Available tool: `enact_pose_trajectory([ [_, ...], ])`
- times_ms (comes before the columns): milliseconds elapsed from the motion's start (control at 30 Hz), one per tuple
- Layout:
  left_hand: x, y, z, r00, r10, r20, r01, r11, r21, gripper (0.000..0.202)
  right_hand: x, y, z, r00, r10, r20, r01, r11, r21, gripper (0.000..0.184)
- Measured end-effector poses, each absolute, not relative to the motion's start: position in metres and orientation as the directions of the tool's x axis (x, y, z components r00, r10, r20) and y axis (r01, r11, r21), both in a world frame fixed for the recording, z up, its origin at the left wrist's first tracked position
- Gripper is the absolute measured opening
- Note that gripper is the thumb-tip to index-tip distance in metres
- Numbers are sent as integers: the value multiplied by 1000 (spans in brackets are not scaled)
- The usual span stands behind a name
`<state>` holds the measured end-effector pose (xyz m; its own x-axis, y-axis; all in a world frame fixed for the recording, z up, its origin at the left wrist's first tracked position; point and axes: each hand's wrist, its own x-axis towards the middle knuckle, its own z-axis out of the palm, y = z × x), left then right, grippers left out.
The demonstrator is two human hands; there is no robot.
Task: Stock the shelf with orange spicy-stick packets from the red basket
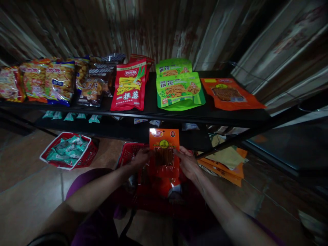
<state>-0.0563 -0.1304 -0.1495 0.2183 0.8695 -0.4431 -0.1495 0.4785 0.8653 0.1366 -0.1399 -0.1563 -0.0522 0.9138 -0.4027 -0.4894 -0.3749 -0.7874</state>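
Observation:
An orange snack packet (164, 161) with a clear window is held upright between my two hands. My left hand (141, 158) grips its left edge. On its right edge, my right hand (186, 160) pinches the packet, thumb in front. Beneath it stands a red basket (128, 152) with more packets inside, partly hidden by the packet and my arms. A similar orange packet (229, 94) lies at the right end of the black shelf (151, 114).
Along the shelf stand green packets (180, 90), a red packet (130, 85), brown packets (91, 88) and several noodle-snack bags (60, 82). Left on the floor is a red-and-white basket (88, 155) of teal packets. Orange and tan envelopes (225, 157) lie under the shelf's right end.

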Motion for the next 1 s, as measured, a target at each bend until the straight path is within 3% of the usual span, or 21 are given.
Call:
enact_pose_trajectory([
  [500, -53, -113, -137, 151, 851, -503, -123, 521, 844, 34, 143, -128, -161, 4, 919, -395, -454, -350, -819, 27],
  [667, -57, -113, -135, 93, 837, -539, -25, 543, 839, 32, 139, -127, -158, -4, 920, -392, -439, -354, -826, 29],
  [1000, -61, -116, -144, 114, 853, -509, -29, 515, 857, 31, 136, -127, -157, 13, 935, -355, -391, -322, -862, 34],
])
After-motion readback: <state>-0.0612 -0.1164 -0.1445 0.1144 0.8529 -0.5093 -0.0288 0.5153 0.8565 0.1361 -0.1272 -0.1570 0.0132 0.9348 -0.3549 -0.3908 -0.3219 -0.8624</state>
